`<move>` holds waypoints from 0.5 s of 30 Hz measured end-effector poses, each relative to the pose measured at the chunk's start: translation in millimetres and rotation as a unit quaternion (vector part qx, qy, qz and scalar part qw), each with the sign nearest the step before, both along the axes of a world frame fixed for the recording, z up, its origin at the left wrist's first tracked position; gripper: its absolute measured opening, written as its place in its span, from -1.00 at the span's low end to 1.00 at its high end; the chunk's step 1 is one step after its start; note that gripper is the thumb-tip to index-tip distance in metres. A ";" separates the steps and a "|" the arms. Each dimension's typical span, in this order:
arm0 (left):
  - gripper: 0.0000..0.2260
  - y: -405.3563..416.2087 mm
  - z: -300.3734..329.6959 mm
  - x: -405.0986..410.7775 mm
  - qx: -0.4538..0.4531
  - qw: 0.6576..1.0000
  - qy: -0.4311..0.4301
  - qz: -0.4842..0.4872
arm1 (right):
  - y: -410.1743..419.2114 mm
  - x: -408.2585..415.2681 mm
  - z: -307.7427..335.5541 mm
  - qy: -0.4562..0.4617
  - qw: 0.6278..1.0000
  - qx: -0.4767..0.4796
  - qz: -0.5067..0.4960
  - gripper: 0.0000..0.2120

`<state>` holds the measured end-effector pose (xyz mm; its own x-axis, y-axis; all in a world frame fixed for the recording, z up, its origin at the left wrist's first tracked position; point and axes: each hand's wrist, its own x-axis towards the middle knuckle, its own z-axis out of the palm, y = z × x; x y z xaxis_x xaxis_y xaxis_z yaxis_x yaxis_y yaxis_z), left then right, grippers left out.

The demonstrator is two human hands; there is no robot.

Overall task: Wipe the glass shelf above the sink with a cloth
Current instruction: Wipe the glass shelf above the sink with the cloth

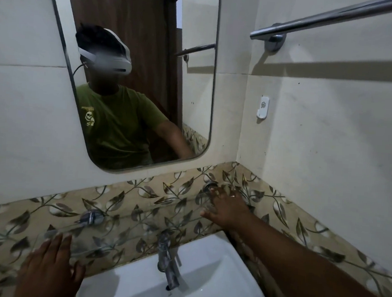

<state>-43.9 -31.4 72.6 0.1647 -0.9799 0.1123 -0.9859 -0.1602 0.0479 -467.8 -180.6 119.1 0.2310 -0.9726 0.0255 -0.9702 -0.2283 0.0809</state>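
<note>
A clear glass shelf [139,218] runs along the leaf-patterned tile band above the white sink [204,276], held by two chrome brackets. My right hand [228,207] lies flat on the shelf's right end, fingers spread, beside the right bracket [209,186]. My left hand [50,263] is at the shelf's left front edge, fingers together and extended, holding nothing. No cloth is in view.
A chrome tap [167,260] rises from the sink just under the shelf. The left bracket [91,217] sits on the tile. A mirror [135,74] hangs above, reflecting a person in a green shirt. A towel rail [338,18] and white wall hook [263,107] are on the right wall.
</note>
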 end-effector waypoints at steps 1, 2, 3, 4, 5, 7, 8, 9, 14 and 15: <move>-0.32 0.6 -0.8 0.8 -0.001 1.000 0.003 0.000 | 2.6 -6.5 3.1 0.023 1.000 -0.002 0.018 0.15; -0.33 0.4 -0.1 0.8 -0.006 1.000 0.003 0.003 | 3.9 -11.7 5.9 0.044 0.999 -0.008 0.028 0.16; -0.33 -0.3 0.6 -0.4 -0.011 1.000 0.000 0.005 | 4.0 -15.2 7.7 0.061 0.998 -0.012 0.030 0.16; -0.33 -0.7 1.6 -2.2 -0.016 1.000 0.000 0.005 | 1.8 -16.2 8.6 0.068 0.997 -0.012 0.024 0.14; -0.33 -1.0 2.4 -3.1 -0.016 1.000 0.003 0.004 | -1.4 -14.5 9.3 0.065 0.998 -0.009 0.014 0.11; -0.32 -0.3 4.7 -5.2 -0.022 1.000 0.006 0.006 | -8.9 -6.9 7.9 0.040 0.999 0.001 -0.008 0.05; -0.32 0.2 4.8 -6.1 -0.024 1.000 0.007 0.008 | -11.8 -4.7 6.2 0.030 0.999 0.006 -0.014 0.05; -0.33 1.1 4.1 -6.2 -0.026 1.000 0.006 0.009 | -14.0 -4.5 4.1 0.025 1.000 0.009 -0.014 0.06; -0.34 1.2 0.9 -2.1 -0.029 1.000 -0.006 0.009 | -13.9 -29.3 7.3 0.083 0.995 0.037 0.043 0.19; -0.34 0.8 0.3 -1.5 -0.033 0.999 -0.007 0.009 | -14.0 -34.8 9.6 0.103 0.993 0.037 0.048 0.20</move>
